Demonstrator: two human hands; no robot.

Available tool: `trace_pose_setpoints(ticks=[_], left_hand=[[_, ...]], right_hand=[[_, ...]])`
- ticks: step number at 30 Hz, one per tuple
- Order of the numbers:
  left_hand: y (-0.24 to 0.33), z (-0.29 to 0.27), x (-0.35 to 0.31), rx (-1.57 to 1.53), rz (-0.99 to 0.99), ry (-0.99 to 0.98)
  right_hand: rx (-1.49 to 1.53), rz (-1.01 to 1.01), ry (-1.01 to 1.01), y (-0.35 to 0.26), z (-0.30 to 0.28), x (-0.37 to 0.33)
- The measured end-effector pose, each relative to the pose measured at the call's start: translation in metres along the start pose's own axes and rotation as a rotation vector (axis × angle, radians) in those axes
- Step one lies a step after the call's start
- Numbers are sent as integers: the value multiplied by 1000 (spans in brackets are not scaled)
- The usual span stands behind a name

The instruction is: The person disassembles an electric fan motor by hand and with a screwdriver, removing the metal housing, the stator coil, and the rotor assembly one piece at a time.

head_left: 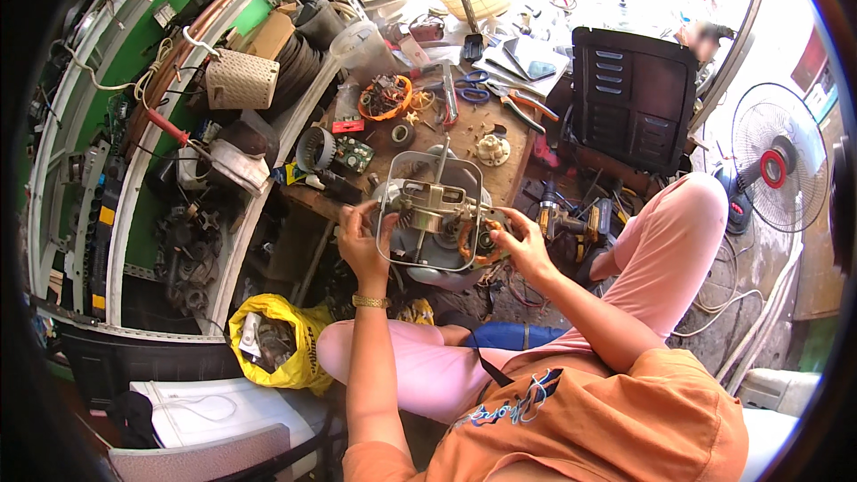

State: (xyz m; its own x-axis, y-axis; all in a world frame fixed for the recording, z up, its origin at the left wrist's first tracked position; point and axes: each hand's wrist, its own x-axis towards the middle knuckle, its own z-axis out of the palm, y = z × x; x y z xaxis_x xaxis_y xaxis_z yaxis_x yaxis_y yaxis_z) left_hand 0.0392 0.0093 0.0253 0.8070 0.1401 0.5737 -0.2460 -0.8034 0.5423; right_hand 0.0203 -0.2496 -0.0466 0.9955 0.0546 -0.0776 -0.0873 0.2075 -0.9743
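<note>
One wooden workbench (466, 125); grey-framed mechanism (430, 219) at its near edge. Left hand (361, 241) half-curled, holding the mechanism's left side; right hand (525, 248) nearly closed, fingers gripping its right side beside a copper-coloured coil (463, 239).

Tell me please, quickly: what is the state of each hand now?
Left hand: closed around the left side of the rounded frame.
Right hand: fingers curled at the copper-coloured coil; holding or only touching cannot be told.
</note>
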Motion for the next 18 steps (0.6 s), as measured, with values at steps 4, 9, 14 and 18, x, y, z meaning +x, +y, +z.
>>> trace_pose_setpoints(ticks=[4,9,14,18], left_hand=[[-7,8,13,73,121,-132],[-51,13,22,-588,-261,-456],[-37,-4,58,-550,-790,-757],[-56,-7,52,-449,-724,-852]], right_hand=[[130,51,-82,-3,-20,-2],[122,70,-161,-5,-20,0],[77,31,-176,-5,-25,1],[228,69,-171,-6,-26,2]])
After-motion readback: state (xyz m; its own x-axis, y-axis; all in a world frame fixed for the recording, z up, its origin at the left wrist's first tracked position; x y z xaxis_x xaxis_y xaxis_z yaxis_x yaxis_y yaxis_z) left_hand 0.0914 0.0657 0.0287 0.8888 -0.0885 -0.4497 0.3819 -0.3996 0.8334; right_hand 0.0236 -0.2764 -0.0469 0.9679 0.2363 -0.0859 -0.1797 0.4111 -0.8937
